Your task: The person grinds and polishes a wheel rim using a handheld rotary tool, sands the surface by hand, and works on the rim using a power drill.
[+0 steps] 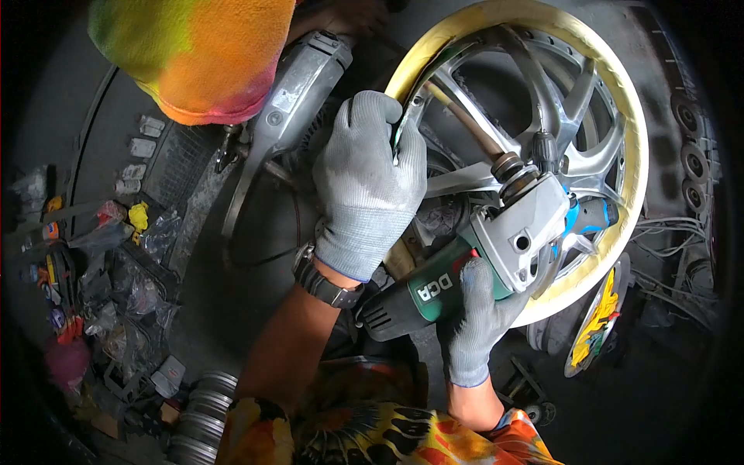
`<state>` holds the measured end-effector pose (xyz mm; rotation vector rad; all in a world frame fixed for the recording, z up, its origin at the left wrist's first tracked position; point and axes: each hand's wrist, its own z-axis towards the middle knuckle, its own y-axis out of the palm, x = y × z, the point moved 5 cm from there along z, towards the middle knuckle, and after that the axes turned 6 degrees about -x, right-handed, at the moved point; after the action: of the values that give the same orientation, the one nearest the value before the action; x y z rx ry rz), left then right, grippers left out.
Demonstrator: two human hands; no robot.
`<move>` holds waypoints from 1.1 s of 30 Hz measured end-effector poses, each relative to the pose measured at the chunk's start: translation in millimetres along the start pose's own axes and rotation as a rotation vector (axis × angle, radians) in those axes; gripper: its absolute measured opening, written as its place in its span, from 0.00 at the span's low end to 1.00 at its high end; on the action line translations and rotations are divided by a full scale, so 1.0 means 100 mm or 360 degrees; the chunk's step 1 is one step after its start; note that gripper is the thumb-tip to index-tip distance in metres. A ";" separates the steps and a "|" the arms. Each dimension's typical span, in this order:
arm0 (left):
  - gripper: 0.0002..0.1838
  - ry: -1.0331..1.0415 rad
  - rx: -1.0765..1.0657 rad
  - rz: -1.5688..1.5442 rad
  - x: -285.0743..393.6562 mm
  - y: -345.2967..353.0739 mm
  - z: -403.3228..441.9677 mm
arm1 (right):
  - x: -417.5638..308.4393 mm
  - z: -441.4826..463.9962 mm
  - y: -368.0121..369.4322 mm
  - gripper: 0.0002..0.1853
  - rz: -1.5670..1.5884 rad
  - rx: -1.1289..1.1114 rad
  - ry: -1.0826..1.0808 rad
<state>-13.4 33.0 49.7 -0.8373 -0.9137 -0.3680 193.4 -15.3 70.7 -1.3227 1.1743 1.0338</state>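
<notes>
My left hand [372, 167], in a grey glove, is closed on the left side of the wheel's rim, by a dark strip. The wheel [632, 116] has pale yellow covering round its rim and bare metal spokes. My right hand [480, 318], also gloved, grips the green and grey power tool [442, 291], which lies over the wheel's lower part. A spindle with a long brown rod [465, 124] reaches from the tool's head across the spokes. Beside the tool's head is a blue handle [593, 217].
At the upper left is a person's tie-dyed garment [209, 54] near a grey machine arm [298, 97]. Bags and scraps [132, 294] lie at the left, above stacked metal rings [205, 418]. Cables [670, 232] run at the right, near a round piece with yellow material [597, 329].
</notes>
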 end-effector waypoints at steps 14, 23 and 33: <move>0.08 -0.0154 -0.0067 -0.0088 0.02 0.01 0.01 | -0.03 -0.03 -0.03 0.63 -0.0005 -0.0063 0.0113; 0.08 -0.0117 -0.0054 -0.0095 0.03 0.02 0.00 | -0.05 -0.04 -0.04 0.61 0.0029 -0.0078 0.0130; 0.08 -0.0121 -0.0045 -0.0060 0.05 0.00 0.00 | -0.07 0.08 0.01 0.61 0.0126 -0.0074 0.0122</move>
<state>-10.6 33.7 53.6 -0.8655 -0.9982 -0.3844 191.7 -7.0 76.8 -1.3719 1.2757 1.0805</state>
